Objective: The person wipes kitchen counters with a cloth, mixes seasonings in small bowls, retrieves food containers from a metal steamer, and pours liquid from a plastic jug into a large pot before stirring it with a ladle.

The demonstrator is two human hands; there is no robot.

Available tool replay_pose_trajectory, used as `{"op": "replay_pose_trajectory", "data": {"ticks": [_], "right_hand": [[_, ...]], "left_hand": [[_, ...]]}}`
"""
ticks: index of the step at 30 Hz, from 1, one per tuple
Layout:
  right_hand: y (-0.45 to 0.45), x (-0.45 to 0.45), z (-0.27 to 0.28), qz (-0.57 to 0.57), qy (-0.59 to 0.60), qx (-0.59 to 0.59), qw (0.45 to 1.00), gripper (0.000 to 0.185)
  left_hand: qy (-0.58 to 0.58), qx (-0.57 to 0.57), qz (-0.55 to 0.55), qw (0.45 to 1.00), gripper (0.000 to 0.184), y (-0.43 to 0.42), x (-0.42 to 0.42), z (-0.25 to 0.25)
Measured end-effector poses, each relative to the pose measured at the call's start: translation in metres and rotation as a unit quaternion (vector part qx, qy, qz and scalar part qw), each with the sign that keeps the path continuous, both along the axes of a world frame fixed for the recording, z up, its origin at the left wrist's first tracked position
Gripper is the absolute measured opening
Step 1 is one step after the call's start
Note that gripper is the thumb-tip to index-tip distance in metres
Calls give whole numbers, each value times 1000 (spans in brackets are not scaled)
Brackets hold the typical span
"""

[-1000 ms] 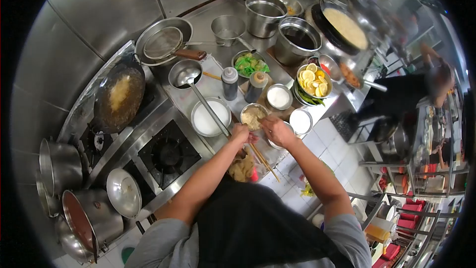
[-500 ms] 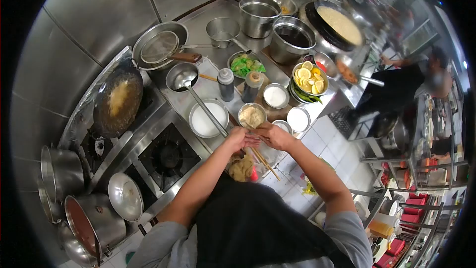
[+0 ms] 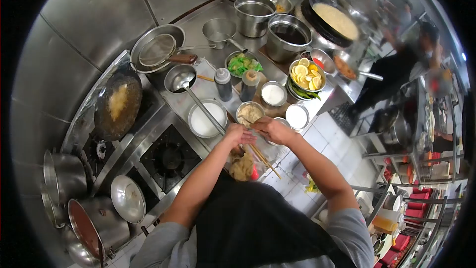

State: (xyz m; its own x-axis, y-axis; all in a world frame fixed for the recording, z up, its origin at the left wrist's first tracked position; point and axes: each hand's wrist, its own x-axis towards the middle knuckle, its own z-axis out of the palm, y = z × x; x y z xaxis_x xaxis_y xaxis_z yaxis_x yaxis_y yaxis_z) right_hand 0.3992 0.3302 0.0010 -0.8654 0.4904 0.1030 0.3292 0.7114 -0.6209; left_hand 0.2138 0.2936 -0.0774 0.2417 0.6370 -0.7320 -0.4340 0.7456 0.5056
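My right hand (image 3: 275,130) is closed on what looks like a small spoon (image 3: 246,119), its end in a metal bowl of beige powder (image 3: 250,111). Just left of it, my left hand (image 3: 239,134) is held with fingers stretched out below the bowl, and nothing shows in it. A long-handled ladle (image 3: 203,109) rests across a bowl of white liquid or powder (image 3: 194,128), its handle reaching toward my left wrist. Under my hands lie wooden chopsticks (image 3: 266,161) and a crumpled brownish cloth (image 3: 241,167).
Two squeeze bottles (image 3: 223,85), a bowl of lemon slices (image 3: 307,76) and bowls of white contents (image 3: 297,116) stand close ahead. To the left are a wok of oil (image 3: 118,101) and a burner (image 3: 170,159). A person (image 3: 396,77) works at the right.
My right hand has shifted slightly left and up at the bowl, and the utensil now shows in the powder. The view has moved a little. The person at right has changed posture.
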Motion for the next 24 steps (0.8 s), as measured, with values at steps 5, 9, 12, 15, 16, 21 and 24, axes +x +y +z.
{"op": "replay_pose_trajectory", "data": {"ticks": [5, 9, 12, 15, 16, 21, 24], "right_hand": [[1, -2, 0, 2, 6, 7, 1000, 26], [-3, -3, 10, -30, 40, 1, 999, 21], [-5, -4, -11, -29, 6, -17, 999, 18], [-5, 0, -4, -96, 74, 6, 993, 20], [-6, -4, -5, -95, 72, 0, 993, 20], [-8, -9, -19, -83, 50, 10, 995, 24], [-4, -2, -7, -77, 32, 36, 996, 29]], "left_hand": [[-14, 17, -24, 999, 31, 5, -5, -3], [32, -14, -2, 999, 32, 5, 0, -1], [52, 26, -12, 998, 32, 9, 3, -10], [90, 6, -1, 996, 28, 7, 3, 4], [89, 0, -1, 996, 28, 4, 2, 3], [75, -3, -25, 997, 30, 12, 0, -8], [53, -13, -18, 998, 32, 13, -5, -10]]}}
